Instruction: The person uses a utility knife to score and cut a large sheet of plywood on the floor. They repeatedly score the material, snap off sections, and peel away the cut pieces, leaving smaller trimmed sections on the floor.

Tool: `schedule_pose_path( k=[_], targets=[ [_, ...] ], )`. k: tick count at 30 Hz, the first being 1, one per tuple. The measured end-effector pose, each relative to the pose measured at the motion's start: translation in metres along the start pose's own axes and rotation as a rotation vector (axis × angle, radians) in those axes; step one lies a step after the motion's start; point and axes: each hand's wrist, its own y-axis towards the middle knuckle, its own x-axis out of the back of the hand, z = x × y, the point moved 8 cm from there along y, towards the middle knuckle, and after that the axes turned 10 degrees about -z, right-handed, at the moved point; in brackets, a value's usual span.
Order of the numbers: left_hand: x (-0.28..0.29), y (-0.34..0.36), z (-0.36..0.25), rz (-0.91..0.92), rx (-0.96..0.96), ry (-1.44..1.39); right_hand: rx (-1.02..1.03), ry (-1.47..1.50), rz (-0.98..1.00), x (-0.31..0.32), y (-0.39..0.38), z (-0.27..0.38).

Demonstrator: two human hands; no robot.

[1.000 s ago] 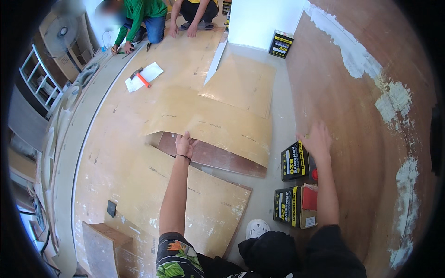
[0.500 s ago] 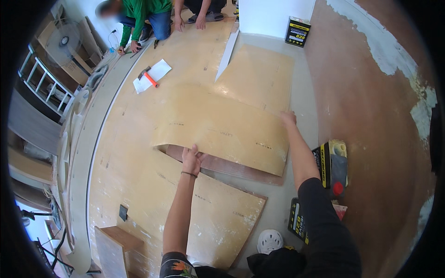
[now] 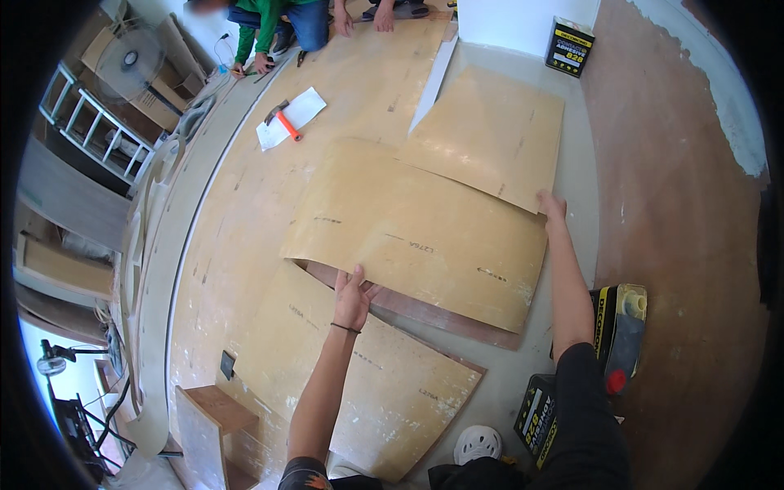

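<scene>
A thin tan laminate sheet (image 3: 408,237) lies bowed in front of me, its near edge raised off the layers below. My left hand (image 3: 353,302) is closed on that near edge, thumb on top and the other fingers partly under it. At the sheet's right side, my right hand (image 3: 553,206) pinches an edge where the bowed sheet meets a flat far sheet (image 3: 490,131). Which of the two its fingers hold is hard to tell. Below the raised edge shows a pinkish-brown layer (image 3: 441,318). Another tan sheet (image 3: 367,376) lies nearer my feet.
Adhesive cans (image 3: 569,47) (image 3: 535,416) and a container with a red cap (image 3: 625,343) stand at the right. An orange-handled hammer (image 3: 287,125) rests on white paper. Two people crouch at the far side. A wooden box (image 3: 200,425) stands at lower left.
The view has shifted, so things appear further right. The seam between the bowed sheet and the far sheet shows more plainly beside my right hand. Both hands keep their places at the edges.
</scene>
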Motion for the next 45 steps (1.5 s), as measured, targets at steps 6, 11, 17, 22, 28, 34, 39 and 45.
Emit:
schedule_pose_path(
  k=[6, 11, 17, 22, 28, 34, 39, 45],
  targets=[
    [-0.018, -0.01, 0.0, 0.07, -0.011, -0.157, 0.038, 0.721, 0.09, -0.011, 0.007, 0.031],
    [-0.026, -0.025, -0.017, 0.06, -0.009, -0.157, -0.034, 1.197, -0.058, 0.026, 0.064, 0.081],
    [-0.052, -0.054, -0.047, 0.102, -0.037, -0.174, -0.051, 0.794, 0.033, 0.005, 0.065, 0.058],
    [-0.067, -0.08, -0.064, 0.074, -0.046, -0.13, 0.241, 0.213, -0.247, 0.004, 0.051, 0.046],
    [-0.065, -0.116, -0.074, 0.066, -0.056, -0.096, 0.53, -0.405, 0.029, -0.062, -0.032, 0.063],
    [-0.036, -0.139, -0.08, -0.021, -0.036, -0.052, 0.541, -0.571, 0.221, -0.078, -0.081, 0.092],
    [-0.027, -0.143, -0.08, 0.014, -0.047, -0.022, 0.77, -0.52, -0.113, -0.072, -0.074, 0.101],
    [-0.026, -0.148, -0.084, 0.044, -0.095, 0.005, 0.442, 0.149, 0.039, -0.08, -0.061, 0.132]
  ],
)
